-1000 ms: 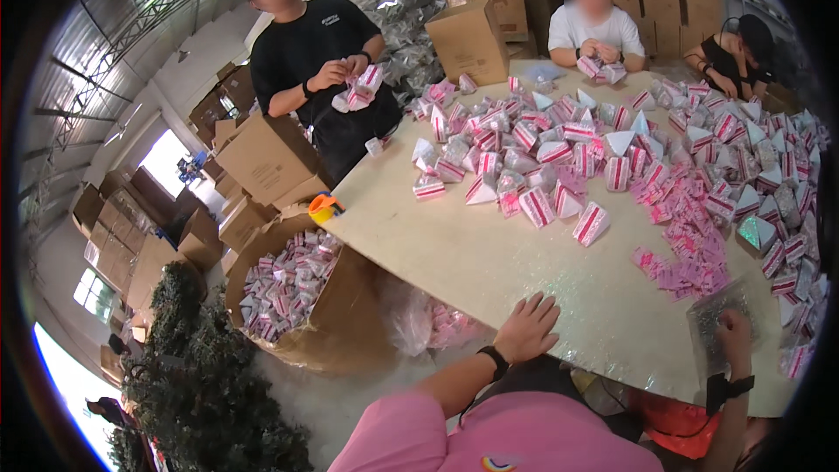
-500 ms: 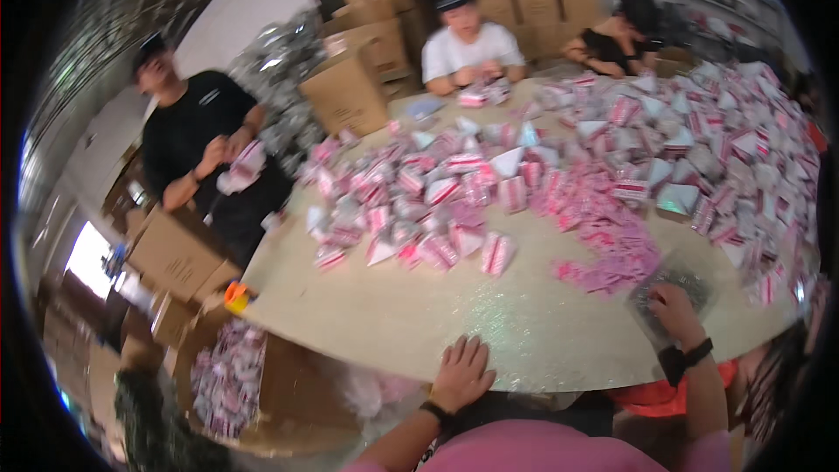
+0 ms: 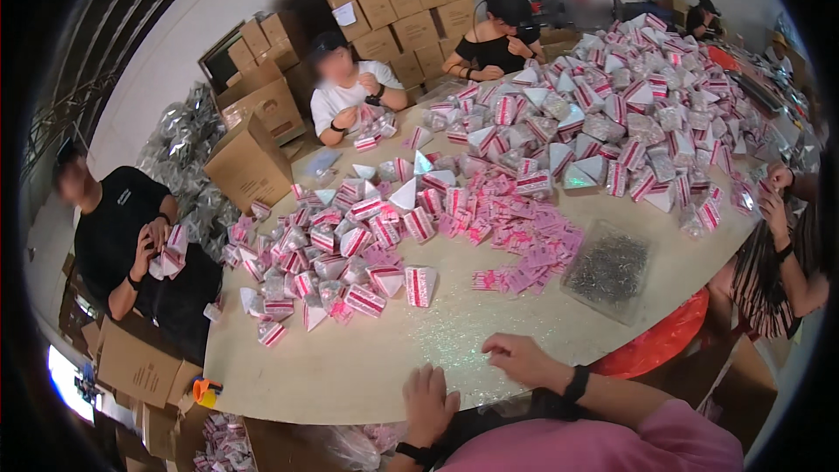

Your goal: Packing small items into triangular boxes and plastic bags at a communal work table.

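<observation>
My left hand point(image 3: 428, 404) lies at the near edge of the table, fingers stretched and holding nothing. To its right, my right hand point(image 3: 527, 362) hovers low above the tabletop with its fingers bent together; whatever it holds, if anything, is too small to make out. Beyond the right hand is a shallow clear tray point(image 3: 609, 272) full of small dark metal pieces. Left of the tray spreads a pile of small pink printed cards point(image 3: 535, 240). A single wedge-shaped packet point(image 3: 420, 287) with a pink stripe stands in front of many similar packets.
A large heap of packets point(image 3: 629, 114) covers the table's far right. Co-workers handle packets at the left point(image 3: 131, 236), far side point(image 3: 354, 92) and right point(image 3: 786, 236). An orange tape dispenser point(image 3: 206, 392) sits at the left corner. A red bag point(image 3: 664, 336) hangs by the near right edge.
My right hand has left the metal-piece tray and come left, nearer my left hand. My view has turned to the right. The left hand stays at the table edge.
</observation>
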`<state>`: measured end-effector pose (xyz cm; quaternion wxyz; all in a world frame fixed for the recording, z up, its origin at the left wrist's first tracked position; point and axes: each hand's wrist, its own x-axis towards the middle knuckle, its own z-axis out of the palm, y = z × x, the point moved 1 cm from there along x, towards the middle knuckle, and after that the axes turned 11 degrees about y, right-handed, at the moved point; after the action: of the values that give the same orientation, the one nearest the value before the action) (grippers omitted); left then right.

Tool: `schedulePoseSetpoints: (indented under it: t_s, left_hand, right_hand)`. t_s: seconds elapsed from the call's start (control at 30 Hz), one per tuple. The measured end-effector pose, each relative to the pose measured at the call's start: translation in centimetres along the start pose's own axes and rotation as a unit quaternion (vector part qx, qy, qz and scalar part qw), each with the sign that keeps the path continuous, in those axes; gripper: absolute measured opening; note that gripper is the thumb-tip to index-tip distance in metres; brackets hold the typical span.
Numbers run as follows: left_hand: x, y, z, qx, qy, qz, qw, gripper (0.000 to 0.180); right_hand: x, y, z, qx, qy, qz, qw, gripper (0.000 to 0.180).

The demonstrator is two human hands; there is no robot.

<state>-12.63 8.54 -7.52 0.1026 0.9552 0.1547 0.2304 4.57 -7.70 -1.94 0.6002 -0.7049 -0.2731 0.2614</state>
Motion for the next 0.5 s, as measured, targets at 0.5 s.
schedulePoseSetpoints:
  t_s: [0.5]
  left_hand:
    - [2.9,6.5,-1.1,-0.534,-0.083,-0.343,0.768,0.010]
  right_hand:
    - [-0.9,0.4,2.3,0.032,0.027,-0.045,0.998,0.017]
